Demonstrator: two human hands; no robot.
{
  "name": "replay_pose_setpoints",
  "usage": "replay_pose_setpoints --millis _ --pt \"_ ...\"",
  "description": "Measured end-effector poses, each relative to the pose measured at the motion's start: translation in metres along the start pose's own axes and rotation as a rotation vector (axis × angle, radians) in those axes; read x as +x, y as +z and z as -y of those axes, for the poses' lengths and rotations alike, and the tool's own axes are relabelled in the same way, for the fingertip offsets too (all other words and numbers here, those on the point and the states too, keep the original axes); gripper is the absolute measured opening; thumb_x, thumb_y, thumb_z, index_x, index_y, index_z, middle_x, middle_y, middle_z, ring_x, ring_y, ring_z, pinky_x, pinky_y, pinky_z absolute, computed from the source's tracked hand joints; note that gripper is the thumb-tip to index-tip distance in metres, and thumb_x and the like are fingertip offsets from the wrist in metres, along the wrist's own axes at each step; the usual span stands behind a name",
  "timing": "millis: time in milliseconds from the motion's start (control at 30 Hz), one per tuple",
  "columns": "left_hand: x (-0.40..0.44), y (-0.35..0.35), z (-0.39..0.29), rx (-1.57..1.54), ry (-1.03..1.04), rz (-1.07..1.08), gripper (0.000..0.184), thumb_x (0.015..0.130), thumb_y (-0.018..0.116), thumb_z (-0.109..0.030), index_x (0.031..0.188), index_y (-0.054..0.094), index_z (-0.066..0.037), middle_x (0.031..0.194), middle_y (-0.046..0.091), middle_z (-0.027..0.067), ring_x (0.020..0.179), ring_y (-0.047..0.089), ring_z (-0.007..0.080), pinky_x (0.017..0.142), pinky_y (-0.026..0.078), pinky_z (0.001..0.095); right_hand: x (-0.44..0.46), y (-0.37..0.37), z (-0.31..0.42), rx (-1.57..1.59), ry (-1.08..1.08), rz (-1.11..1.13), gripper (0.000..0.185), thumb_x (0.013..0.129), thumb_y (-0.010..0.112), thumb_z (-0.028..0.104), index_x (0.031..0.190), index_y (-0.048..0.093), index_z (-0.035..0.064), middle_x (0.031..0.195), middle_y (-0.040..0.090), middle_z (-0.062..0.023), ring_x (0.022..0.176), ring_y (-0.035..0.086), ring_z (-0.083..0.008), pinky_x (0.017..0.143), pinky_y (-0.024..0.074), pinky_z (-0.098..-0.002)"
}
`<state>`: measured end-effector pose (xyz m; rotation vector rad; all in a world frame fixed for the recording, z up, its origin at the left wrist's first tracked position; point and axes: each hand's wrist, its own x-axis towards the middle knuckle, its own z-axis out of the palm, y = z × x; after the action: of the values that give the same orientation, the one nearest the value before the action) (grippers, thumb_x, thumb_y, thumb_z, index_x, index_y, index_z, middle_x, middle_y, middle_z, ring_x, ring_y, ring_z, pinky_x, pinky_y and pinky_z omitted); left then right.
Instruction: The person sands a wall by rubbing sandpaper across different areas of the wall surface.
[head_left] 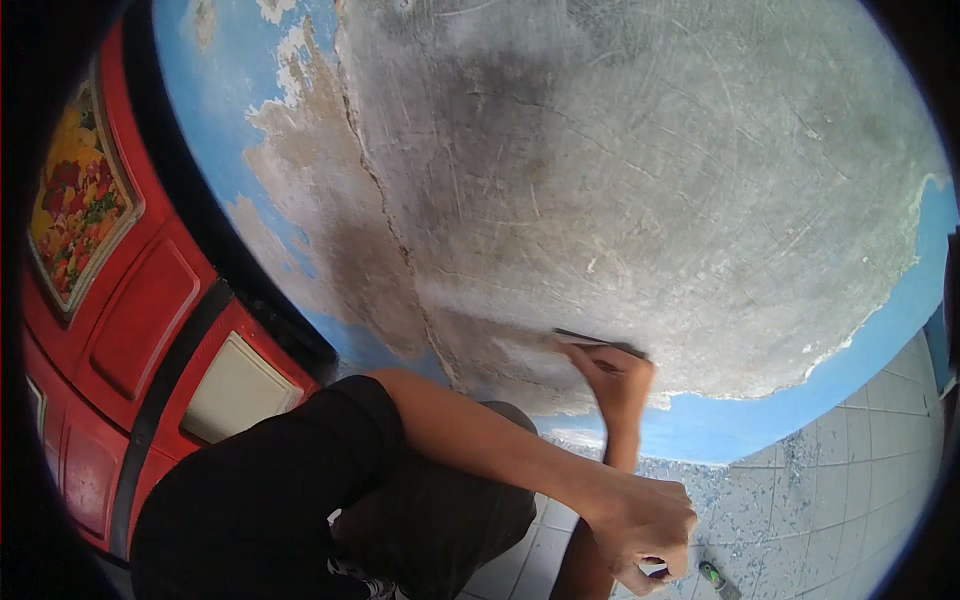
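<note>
My right hand (616, 382) grips a thin dark flat scraper (590, 338), held edge-on against the lower part of a wall (640, 200). Grey plaster is bared over most of that wall, with peeling blue paint around its edges. My left arm reaches across in front of my right forearm. At its end my left hand (645, 525) is curled closed, away from the wall, with a small gap between thumb and fingers; I see nothing in it. My fingers partly cover the scraper.
A red panelled door (150, 320) with a flower picture (80, 195) stands at the left. Blue paint flakes (760, 500) litter the tiled floor (840, 470). A small green and dark object (712, 574) lies near my left hand. A crack (380, 190) runs down the plaster.
</note>
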<state>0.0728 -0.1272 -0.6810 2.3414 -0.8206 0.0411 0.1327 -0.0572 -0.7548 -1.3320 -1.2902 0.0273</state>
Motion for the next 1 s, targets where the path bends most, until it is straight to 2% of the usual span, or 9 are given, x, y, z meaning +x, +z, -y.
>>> replay_pose_setpoints --millis 267,333,367,567,633,700,800,900,1000 --pt "-0.013 -0.008 0.0 0.056 -0.033 -0.058 0.014 0.07 0.059 -0.029 0.065 0.063 -0.017 0.053 0.056 0.0021 0.052 0.056 0.0219 0.048 0.041 0.0361 0.017 -0.079 -0.018 0.136 0.298 -0.168 0.007 0.069 0.073 0.008 0.069 0.07 0.0018 0.06 0.065 -0.0067 0.047 0.056 -0.0082 0.048 0.0415 -0.0188" --pt "-0.007 -0.008 0.002 0.072 -0.007 -0.055 0.014 0.07 0.059 -0.029 0.066 0.063 -0.017 0.054 0.057 0.0024 0.052 0.056 0.0224 0.049 0.042 0.0367 0.02 -0.038 0.006 0.06 0.126 -0.039 0.009 0.069 0.074 0.011 0.067 0.07 0.003 0.056 0.064 -0.0059 0.047 0.057 -0.01 0.047 0.0414 -0.0194" --pt "-0.005 -0.008 0.004 0.043 -0.02 -0.027 0.014 0.07 0.058 -0.029 0.066 0.063 -0.017 0.055 0.057 0.0023 0.053 0.056 0.0227 0.05 0.042 0.0369 0.015 -0.009 0.003 -0.109 -0.162 0.002 0.011 0.066 0.077 0.013 0.066 0.07 0.0049 0.058 0.064 -0.0061 0.047 0.057 -0.0106 0.046 0.0412 -0.0211" --pt "-0.01 -0.007 0.002 -0.026 -0.02 0.002 0.016 0.071 0.058 -0.03 0.068 0.063 -0.016 0.056 0.058 0.0023 0.055 0.058 0.0228 0.052 0.043 0.0374 0.003 0.014 0.005 -0.174 -0.195 -0.016 0.021 0.06 0.082 0.016 0.057 0.066 0.0027 0.048 0.058 -0.0054 0.039 0.051 -0.0131 0.043 0.0383 -0.0223" --pt "-0.014 -0.009 0.004 -0.043 -0.034 0.024 0.016 0.071 0.059 -0.03 0.068 0.063 -0.015 0.056 0.058 0.0025 0.056 0.058 0.0226 0.052 0.044 0.0375 0.008 -0.026 -0.011 -0.163 0.167 -0.094 0.029 0.061 0.082 0.025 0.051 0.064 0.0044 0.045 0.058 -0.0045 0.037 0.05 -0.0144 0.042 0.0378 -0.0241" --pt "-0.018 -0.008 0.007 0.09 -0.059 0.027 0.015 0.071 0.059 -0.03 0.067 0.063 -0.016 0.058 0.059 0.0028 0.058 0.059 0.0223 0.053 0.044 0.0372 0.015 -0.061 -0.02 -0.041 0.219 -0.27 0.029 0.061 0.082 0.023 0.049 0.064 0.0038 0.044 0.056 -0.003 0.037 0.048 -0.0121 0.042 0.0359 -0.0222" --pt "-0.015 -0.007 0.007 0.063 -0.068 0.033 0.015 0.071 0.06 -0.031 0.068 0.064 -0.017 0.059 0.06 0.0038 0.06 0.06 0.023 0.054 0.045 0.0371 0.019 -0.075 -0.01 -0.067 0.343 -0.177 0.028 0.062 0.082 0.021 0.049 0.064 0.0032 0.046 0.058 -0.0047 0.037 0.048 -0.0123 0.042 0.0357 -0.0223" --pt "-0.007 -0.01 0.008 0.046 -0.05 0.059 0.016 0.072 0.059 -0.032 0.07 0.065 -0.017 0.06 0.061 0.004 0.061 0.06 0.0238 0.056 0.045 0.038 0.011 -0.041 -0.017 -0.356 -0.034 -0.096 0.033 0.056 0.083 0.029 0.046 0.062 0.0055 0.04 0.051 -0.0019 0.035 0.044 -0.0126 0.038 0.0327 -0.0261" --pt "0.002 -0.008 0.007 0.04 -0.048 0.097 0.017 0.073 0.059 -0.032 0.072 0.065 -0.017 0.061 0.061 0.0038 0.062 0.06 0.0247 0.057 0.045 0.0388 -0.015 0.016 -0.015 -0.442 -0.114 -0.155 0.038 0.056 0.08 0.04 0.046 0.062 0.0085 0.038 0.047 -0.0031 0.033 0.041 -0.0171 0.039 0.0335 -0.0276"
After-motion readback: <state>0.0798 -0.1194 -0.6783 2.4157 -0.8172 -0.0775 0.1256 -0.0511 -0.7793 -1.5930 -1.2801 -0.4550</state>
